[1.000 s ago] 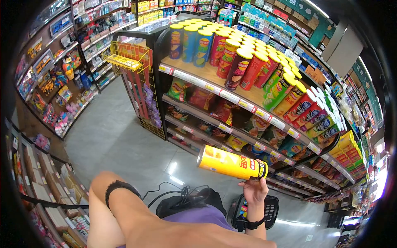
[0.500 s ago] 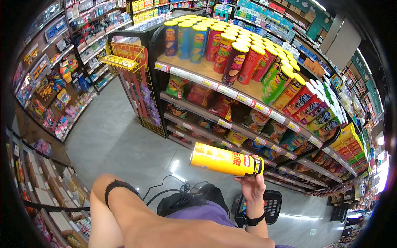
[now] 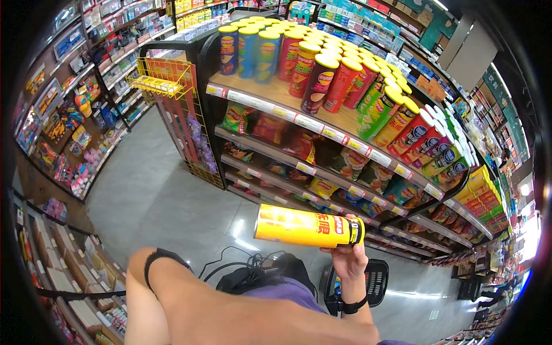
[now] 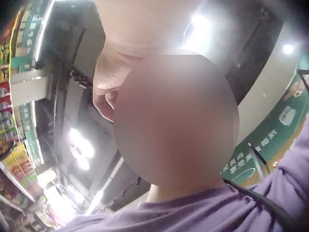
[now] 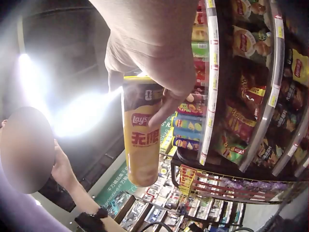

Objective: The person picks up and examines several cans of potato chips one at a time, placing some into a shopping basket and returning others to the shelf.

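Observation:
My right hand (image 3: 352,261) grips a yellow Lay's potato chip can (image 3: 299,226) near its dark-banded end. In the head view the can lies almost level, its plain end pointing left, in front of the shelves. In the right wrist view, my thumb and fingers clasp the chip can (image 5: 141,145) at the lid end, with the red lettering showing. My left hand (image 5: 63,166) is raised beside my head. The left wrist view shows the left hand (image 4: 108,77) with bent fingers, partly hidden by a blurred patch. In the head view the left hand is out of sight.
A shelf unit (image 3: 261,106) carries rows of chip cans (image 3: 319,80) on top and chip bags (image 3: 351,164) below. A yellow wire rack (image 3: 158,86) hangs at its end. The black shopping basket (image 3: 376,283) is beside my right forearm. Cables (image 3: 241,263) lie near my lap.
The chip can in my right hand has shifted slightly left and turned a little closer to level. The shelves have also slid left in the head view.

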Demonstrator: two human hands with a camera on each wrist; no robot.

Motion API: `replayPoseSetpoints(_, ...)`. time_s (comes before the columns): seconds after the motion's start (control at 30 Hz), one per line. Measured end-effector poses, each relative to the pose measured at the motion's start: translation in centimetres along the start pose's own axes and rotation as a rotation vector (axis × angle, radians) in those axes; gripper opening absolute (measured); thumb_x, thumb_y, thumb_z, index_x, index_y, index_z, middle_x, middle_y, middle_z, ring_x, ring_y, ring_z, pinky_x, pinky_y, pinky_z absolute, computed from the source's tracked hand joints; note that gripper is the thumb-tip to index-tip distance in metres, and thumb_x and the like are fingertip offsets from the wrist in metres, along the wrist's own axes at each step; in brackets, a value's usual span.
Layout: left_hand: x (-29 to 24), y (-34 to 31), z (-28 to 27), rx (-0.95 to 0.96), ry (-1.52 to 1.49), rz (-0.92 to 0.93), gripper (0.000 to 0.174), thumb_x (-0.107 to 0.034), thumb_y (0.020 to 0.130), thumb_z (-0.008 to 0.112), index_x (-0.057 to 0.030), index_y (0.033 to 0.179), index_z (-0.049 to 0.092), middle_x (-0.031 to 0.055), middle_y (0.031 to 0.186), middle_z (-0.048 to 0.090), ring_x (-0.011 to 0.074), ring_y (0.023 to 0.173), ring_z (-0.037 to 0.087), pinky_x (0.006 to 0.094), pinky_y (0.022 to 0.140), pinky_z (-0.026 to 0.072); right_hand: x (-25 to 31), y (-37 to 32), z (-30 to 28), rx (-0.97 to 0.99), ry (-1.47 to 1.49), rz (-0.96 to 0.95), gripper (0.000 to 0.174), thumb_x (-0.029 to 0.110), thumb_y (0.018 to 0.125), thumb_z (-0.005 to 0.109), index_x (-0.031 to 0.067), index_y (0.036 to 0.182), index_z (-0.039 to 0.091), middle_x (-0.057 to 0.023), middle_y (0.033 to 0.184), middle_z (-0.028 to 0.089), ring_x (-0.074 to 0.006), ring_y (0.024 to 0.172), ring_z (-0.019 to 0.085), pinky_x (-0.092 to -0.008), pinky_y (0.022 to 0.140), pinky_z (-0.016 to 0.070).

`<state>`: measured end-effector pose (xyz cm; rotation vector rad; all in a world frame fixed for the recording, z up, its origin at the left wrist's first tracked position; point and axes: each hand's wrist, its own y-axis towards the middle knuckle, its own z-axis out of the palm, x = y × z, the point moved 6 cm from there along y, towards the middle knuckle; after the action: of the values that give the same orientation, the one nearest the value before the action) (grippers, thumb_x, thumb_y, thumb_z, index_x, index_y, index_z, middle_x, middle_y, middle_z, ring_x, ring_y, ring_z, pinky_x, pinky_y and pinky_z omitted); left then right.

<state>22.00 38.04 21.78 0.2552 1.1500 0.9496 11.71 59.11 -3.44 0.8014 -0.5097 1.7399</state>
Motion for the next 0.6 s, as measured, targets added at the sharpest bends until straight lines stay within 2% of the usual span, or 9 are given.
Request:
replayPoseSetpoints(0.03,-1.3,-0.1,-1.3,0.008,0.080,-0.034,0.025,-0.012,0.095,0.075,0.0060,0.112,0.071,0.0226,0.101,0.072,0.0344,0.089,0.069,0.0415,0.077,0.0568,0.0,0.0,0.0,-0.005,-0.005,0.003,0.095,0.037,0.081,0.084,0.0065,0.155,0.033,-0.0191,0.139,0.061,-0.0361,0.124,0.067,-0.0537,0.090,0.0653)
replayPoseSetpoints(0.1,-2.2,-1.2,-3.4,-0.125,0.247,0.111,0.031,-0.017,0.094,0.074,0.0039,0.115,0.065,0.0247,0.101,0.070,0.0373,0.087,0.069,0.0456,0.078,0.0573,0.3,-0.1,0.2,-0.019,-0.024,0.002,0.097,0.038,0.079,0.086,0.0047,0.154,0.034,-0.0171,0.139,0.061,-0.0334,0.125,0.067,-0.0530,0.089,0.0652)
replayPoseSetpoints(0.17,-3.4,-3.4,-6.4,-0.259,0.416,0.215,0.033,-0.018,0.092,0.074,0.0004,0.114,0.059,0.0243,0.101,0.067,0.0382,0.084,0.069,0.0478,0.079,0.0571,0.6,-0.4,0.4,-0.030,-0.022,0.012,0.098,0.037,0.077,0.087,0.0044,0.154,0.035,-0.0140,0.139,0.060,-0.0300,0.129,0.063,-0.0469,0.103,0.0571)
replayPoseSetpoints(0.2,-4.1,-5.1,-8.0,-0.442,0.673,0.195,0.032,-0.018,0.089,0.076,-0.0029,0.110,0.056,0.0220,0.099,0.066,0.0357,0.086,0.068,0.0454,0.081,0.0571,0.6,-0.5,0.3,-0.031,-0.020,0.005,0.098,0.036,0.077,0.087,0.0044,0.154,0.035,-0.0130,0.140,0.060,-0.0288,0.131,0.061,-0.0443,0.109,0.0533)
replayPoseSetpoints(0.23,-4.4,-6.6,-10.0,-0.565,0.861,0.143,0.032,-0.020,0.090,0.076,-0.0028,0.112,0.059,0.0188,0.099,0.067,0.0319,0.090,0.068,0.0425,0.084,0.0563,0.8,-0.6,0.7,-0.031,-0.003,0.018,0.098,0.035,0.077,0.088,0.0044,0.154,0.036,-0.0127,0.140,0.060,-0.0269,0.133,0.060,-0.0417,0.115,0.0465)
replayPoseSetpoints(0.3,-4.0,-10.8,-14.6,-0.611,1.140,-0.081,0.040,-0.012,0.089,0.075,0.0001,0.125,0.061,0.0122,0.112,0.069,0.0236,0.102,0.067,0.0391,0.096,0.0525,0.7,-0.8,0.3,-0.018,0.007,0.014,0.099,0.035,0.076,0.088,0.0037,0.154,0.036,-0.0134,0.141,0.060,-0.0278,0.132,0.060,-0.0421,0.113,0.0481)
replayPoseSetpoints(0.4,-0.7,-15.5,-18.0,-0.691,1.060,-0.307,0.047,-0.014,0.093,0.074,-0.0003,0.135,0.061,0.0114,0.117,0.071,0.0203,0.105,0.069,0.0366,0.099,0.0527,0.8,-0.9,0.3,0.001,-0.004,0.017,0.100,0.034,0.075,0.089,0.0025,0.153,0.035,-0.0154,0.142,0.059,-0.0285,0.133,0.059,-0.0424,0.114,0.0463)
replayPoseSetpoints(0.47,1.8,-16.8,-17.9,-0.684,0.945,-0.383,0.055,-0.018,0.094,0.076,-0.0002,0.142,0.057,0.0136,0.123,0.071,0.0214,0.109,0.070,0.0373,0.101,0.0526,0.4,-0.8,-0.2,0.000,0.016,0.014,0.100,0.031,0.073,0.091,0.0071,0.153,0.037,-0.0174,0.141,0.060,-0.0337,0.126,0.065,-0.0512,0.099,0.0604)
replayPoseSetpoints(0.6,5.8,-19.2,-18.0,-0.688,0.793,-0.435,0.069,-0.026,0.094,0.079,-0.0003,0.152,0.051,0.0168,0.132,0.070,0.0235,0.115,0.070,0.0387,0.104,0.0526,0.3,-0.5,1.4,0.050,-0.009,0.038,0.097,0.027,0.072,0.090,0.0070,0.152,0.038,-0.0186,0.143,0.058,-0.0326,0.131,0.062,-0.0470,0.108,0.0543)
